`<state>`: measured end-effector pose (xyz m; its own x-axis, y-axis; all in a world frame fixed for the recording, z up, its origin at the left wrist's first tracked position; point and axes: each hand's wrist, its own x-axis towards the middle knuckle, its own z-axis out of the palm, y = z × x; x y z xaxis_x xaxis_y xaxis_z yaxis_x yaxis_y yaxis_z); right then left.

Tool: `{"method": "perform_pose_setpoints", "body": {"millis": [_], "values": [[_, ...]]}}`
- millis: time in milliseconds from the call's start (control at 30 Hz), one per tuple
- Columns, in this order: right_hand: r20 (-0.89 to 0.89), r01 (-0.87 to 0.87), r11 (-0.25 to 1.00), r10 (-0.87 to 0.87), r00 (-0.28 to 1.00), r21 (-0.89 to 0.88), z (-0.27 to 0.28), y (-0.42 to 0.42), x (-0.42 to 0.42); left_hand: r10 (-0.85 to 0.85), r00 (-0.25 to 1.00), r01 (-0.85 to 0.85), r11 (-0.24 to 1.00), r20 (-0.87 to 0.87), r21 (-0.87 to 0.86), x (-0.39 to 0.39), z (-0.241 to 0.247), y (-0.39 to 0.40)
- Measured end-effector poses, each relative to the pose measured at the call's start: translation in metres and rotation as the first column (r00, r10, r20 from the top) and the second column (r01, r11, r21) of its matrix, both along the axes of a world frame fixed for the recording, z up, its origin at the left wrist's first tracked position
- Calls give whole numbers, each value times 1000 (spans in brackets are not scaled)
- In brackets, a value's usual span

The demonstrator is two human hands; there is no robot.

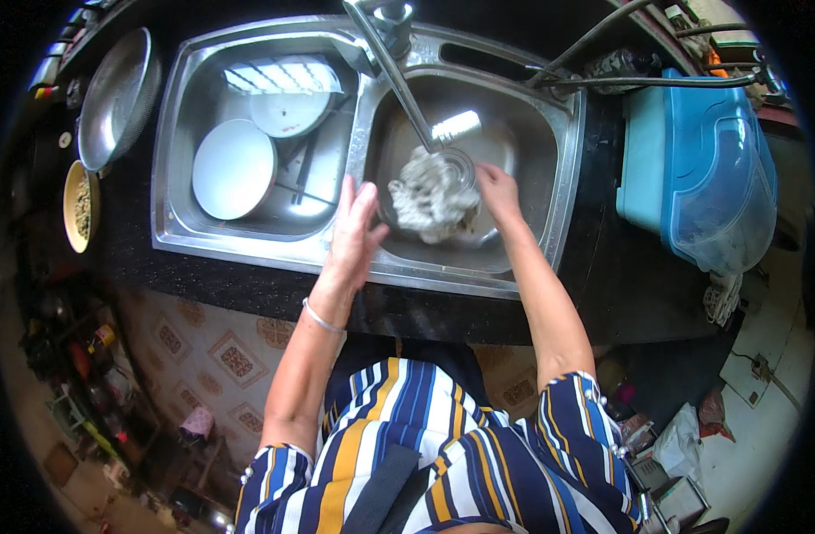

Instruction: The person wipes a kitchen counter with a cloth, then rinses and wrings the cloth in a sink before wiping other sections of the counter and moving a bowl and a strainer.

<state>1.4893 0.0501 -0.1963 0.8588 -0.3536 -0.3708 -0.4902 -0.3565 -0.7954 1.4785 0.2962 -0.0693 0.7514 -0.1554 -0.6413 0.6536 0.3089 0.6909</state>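
Observation:
A bunched grey-white cloth (431, 197), blurred, lies in the right sink basin (534, 180) below the end of the metal faucet spout (401, 87). My left hand (355, 230) is over the divider between the basins, its fingers apart and holding nothing. To the right of the cloth is my right hand (499, 193), lowered into the basin. Its fingertips are bent beside a round ringed shape (458, 168), possibly the drain. Blur hides whether those fingers grip anything.
White plates (235, 170) and chopsticks (305, 170) lie in the left basin. Left of the sink are a metal mesh strainer (117, 100) and a yellow bowl of food (80, 207). A blue plastic box (704, 160) stands at right. A hose (648, 82) crosses the back right corner.

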Motion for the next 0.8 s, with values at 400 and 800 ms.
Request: {"method": "perform_pose_setpoints", "body": {"millis": [400,800], "values": [[-211,48,967,7,978,251,17,-19,-22,-590,422,-564,423,688,709,156,38,15],[-148,13,962,29,989,274,19,-1,-31,-754,420,-511,263,505,818,134,1,19]]}}
